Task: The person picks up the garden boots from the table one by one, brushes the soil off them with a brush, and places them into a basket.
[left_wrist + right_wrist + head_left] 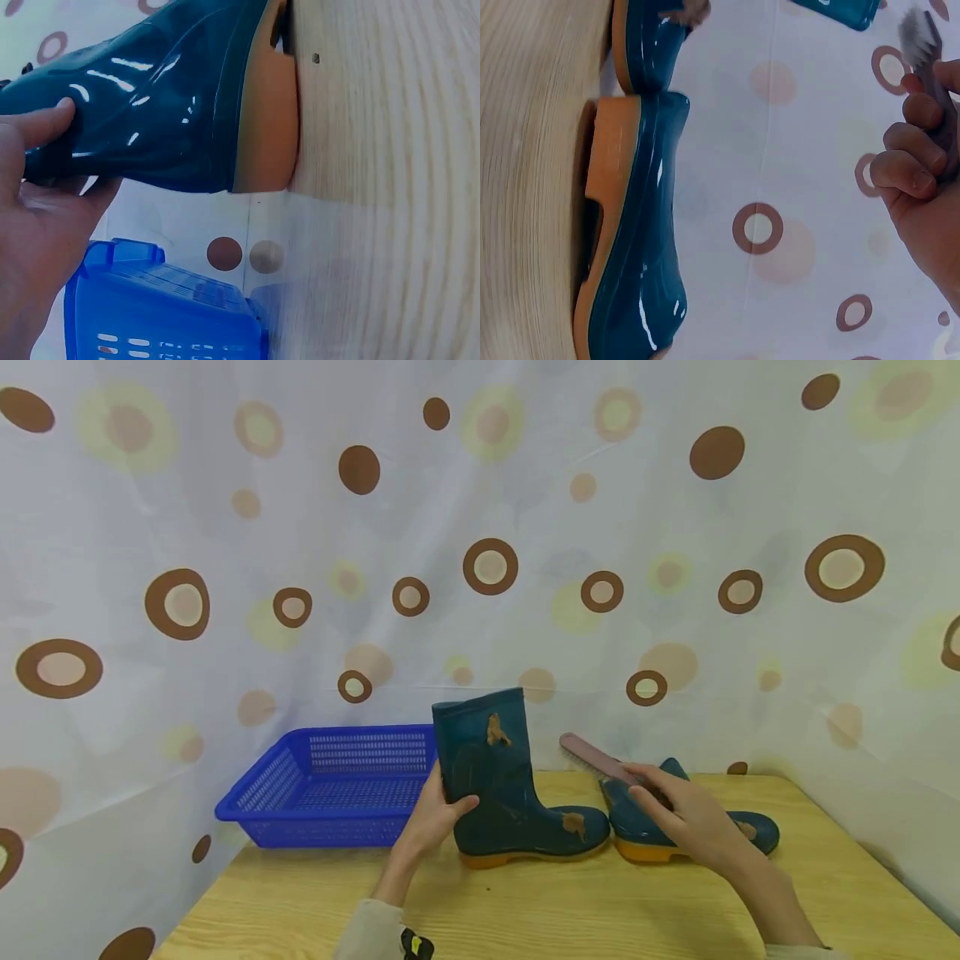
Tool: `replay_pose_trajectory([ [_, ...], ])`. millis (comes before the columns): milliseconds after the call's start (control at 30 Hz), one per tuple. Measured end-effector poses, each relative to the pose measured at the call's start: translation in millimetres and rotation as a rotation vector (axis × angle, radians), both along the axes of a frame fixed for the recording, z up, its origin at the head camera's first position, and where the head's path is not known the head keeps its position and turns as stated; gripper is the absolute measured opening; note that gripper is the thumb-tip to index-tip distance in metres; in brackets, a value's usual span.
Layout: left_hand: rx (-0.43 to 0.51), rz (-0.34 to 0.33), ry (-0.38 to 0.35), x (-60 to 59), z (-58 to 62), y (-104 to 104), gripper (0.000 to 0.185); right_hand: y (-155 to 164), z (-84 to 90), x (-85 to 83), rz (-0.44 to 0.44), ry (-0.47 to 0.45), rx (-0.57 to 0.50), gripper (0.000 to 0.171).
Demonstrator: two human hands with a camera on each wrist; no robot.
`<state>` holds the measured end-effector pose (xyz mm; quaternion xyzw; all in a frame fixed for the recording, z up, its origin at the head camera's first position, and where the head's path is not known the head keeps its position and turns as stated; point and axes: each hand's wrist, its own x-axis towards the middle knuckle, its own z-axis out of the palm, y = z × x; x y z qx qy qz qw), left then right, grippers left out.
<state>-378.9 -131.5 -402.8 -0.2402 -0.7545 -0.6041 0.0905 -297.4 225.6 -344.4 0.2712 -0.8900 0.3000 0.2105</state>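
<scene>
A dark teal rubber boot (517, 793) with an orange sole and brown mud patches stands upright on the wooden table (570, 910). My left hand (438, 814) grips the back of its shaft; in the left wrist view my thumb (45, 124) presses on the glossy boot (165, 97). A second teal boot (753, 831) rests on its sole to the right, partly hidden behind my right hand (663, 802). That hand holds a brush with a pink handle (592, 756) above the second boot. In the right wrist view my curled fingers (911, 169) wrap the brush (922, 41), with the boot (641, 247) to the left.
A blue plastic basket (330, 785) sits at the table's back left, just behind my left hand, and appears as the basket (165, 307) in the left wrist view. A white curtain with brown dots (487, 568) closes off the back and sides. Bare wood lies in front of the boots.
</scene>
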Motion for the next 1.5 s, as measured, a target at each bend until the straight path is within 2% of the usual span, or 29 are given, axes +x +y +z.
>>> replay_pose_trajectory([
  [200, -0.035, -0.010, -0.043, 4.4, 1.7, -1.7, 0.088, -16.9, 4.3, -3.1, 0.014, 0.016, -0.013, 0.039],
  [367, -0.050, -0.010, -0.006, 3.9, 4.7, 0.2, 0.079, -16.9, 10.2, -2.7, 0.014, 0.022, -0.026, 0.040],
  [633, -0.025, -0.011, 0.029, 3.5, 9.7, -4.0, 0.070, -12.8, 12.4, -5.2, 0.021, 0.020, -0.044, 0.038],
  [833, 0.002, -0.026, 0.018, 3.0, 6.6, -4.8, 0.064, -12.5, 8.5, -6.2, 0.025, 0.073, -0.010, 0.042],
  [1100, 0.008, -0.020, 0.029, 4.6, 6.8, -5.7, 0.054, -19.8, 5.3, -7.1, 0.007, 0.227, 0.068, 0.045],
  [1300, 0.021, -0.023, -0.010, 6.7, 11.3, -7.2, 0.048, -27.3, 5.6, -7.6, 0.002, 0.223, 0.068, 0.046],
  [1500, -0.007, -0.062, -0.028, 8.4, 12.3, -8.9, 0.048, -31.1, 4.1, -6.8, 0.031, 0.237, 0.043, 0.043],
])
